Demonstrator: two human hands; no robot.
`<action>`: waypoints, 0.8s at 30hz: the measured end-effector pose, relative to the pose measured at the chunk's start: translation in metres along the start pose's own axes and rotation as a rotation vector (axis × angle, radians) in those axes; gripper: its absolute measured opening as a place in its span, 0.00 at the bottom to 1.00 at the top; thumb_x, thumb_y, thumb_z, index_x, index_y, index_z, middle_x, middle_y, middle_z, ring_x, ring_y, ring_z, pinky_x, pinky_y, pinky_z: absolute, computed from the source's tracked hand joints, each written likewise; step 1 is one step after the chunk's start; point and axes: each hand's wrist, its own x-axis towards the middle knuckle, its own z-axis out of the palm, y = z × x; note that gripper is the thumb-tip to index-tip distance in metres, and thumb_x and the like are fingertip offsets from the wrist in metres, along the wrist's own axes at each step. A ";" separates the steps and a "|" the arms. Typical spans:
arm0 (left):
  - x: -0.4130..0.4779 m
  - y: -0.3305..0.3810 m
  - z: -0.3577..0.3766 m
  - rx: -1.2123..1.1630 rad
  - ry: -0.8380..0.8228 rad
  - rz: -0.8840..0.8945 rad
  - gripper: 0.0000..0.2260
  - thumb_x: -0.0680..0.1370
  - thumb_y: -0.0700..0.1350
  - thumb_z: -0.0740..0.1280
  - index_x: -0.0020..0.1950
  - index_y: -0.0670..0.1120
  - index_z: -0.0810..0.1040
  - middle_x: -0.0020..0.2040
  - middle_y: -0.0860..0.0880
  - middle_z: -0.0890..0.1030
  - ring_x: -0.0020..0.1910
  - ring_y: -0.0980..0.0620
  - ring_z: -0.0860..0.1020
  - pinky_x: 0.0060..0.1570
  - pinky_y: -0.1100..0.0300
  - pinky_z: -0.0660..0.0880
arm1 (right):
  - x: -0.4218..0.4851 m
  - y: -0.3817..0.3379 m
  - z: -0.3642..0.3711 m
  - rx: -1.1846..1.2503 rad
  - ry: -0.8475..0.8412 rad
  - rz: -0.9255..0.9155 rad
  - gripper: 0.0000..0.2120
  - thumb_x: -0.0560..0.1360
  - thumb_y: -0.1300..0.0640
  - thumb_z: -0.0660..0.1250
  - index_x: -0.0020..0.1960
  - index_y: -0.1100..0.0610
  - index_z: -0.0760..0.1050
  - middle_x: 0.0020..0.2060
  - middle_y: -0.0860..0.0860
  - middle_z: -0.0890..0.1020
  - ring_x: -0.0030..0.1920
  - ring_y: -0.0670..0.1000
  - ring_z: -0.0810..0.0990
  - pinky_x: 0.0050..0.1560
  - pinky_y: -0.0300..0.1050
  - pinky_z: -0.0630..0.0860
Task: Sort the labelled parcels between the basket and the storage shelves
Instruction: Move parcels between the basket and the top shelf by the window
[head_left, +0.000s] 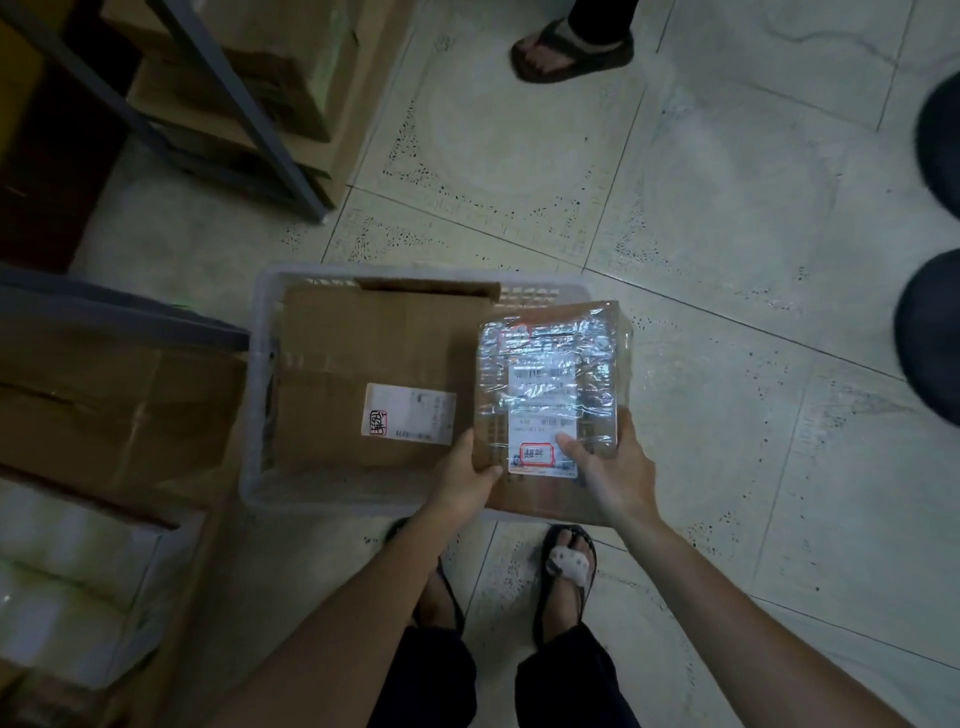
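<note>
Taped parcel (550, 374) at lower centre is clamped in my left hand (467, 478) and right hand (613, 473); I'd hold its label (543, 415) facing up to read.

Near edge: dark trousers (566, 680) at both knees. Dark thong-strap footwear, left sandal (451, 592) and right sandal (545, 597). White patch (569, 564) across the right foot's toes. Bare left forearm (363, 597) and right forearm (727, 587), unsleeved.

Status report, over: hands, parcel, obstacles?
Left hand and right hand grip taped parcel over right side of basket. Larger labelled box lies in basket. Sandalled foot ahead, apart.
</note>
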 end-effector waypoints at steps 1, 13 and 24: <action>0.000 -0.001 0.000 -0.015 0.022 -0.009 0.21 0.75 0.35 0.66 0.67 0.44 0.67 0.59 0.51 0.75 0.61 0.54 0.71 0.60 0.59 0.68 | 0.003 0.000 0.001 -0.009 -0.021 -0.016 0.31 0.69 0.47 0.73 0.68 0.49 0.65 0.53 0.50 0.82 0.40 0.43 0.76 0.45 0.38 0.72; -0.006 -0.014 -0.016 -0.084 0.285 0.058 0.20 0.68 0.37 0.74 0.56 0.42 0.72 0.55 0.41 0.80 0.51 0.46 0.79 0.53 0.50 0.77 | 0.027 -0.008 0.008 0.004 -0.214 -0.068 0.29 0.68 0.46 0.73 0.66 0.48 0.69 0.47 0.43 0.81 0.43 0.44 0.79 0.49 0.42 0.78; -0.038 -0.005 -0.011 -0.066 0.367 0.238 0.16 0.69 0.43 0.73 0.48 0.60 0.71 0.46 0.61 0.78 0.43 0.69 0.75 0.37 0.77 0.70 | 0.035 0.007 -0.015 0.183 -0.369 0.014 0.20 0.65 0.47 0.75 0.55 0.48 0.77 0.50 0.47 0.84 0.50 0.50 0.83 0.57 0.53 0.77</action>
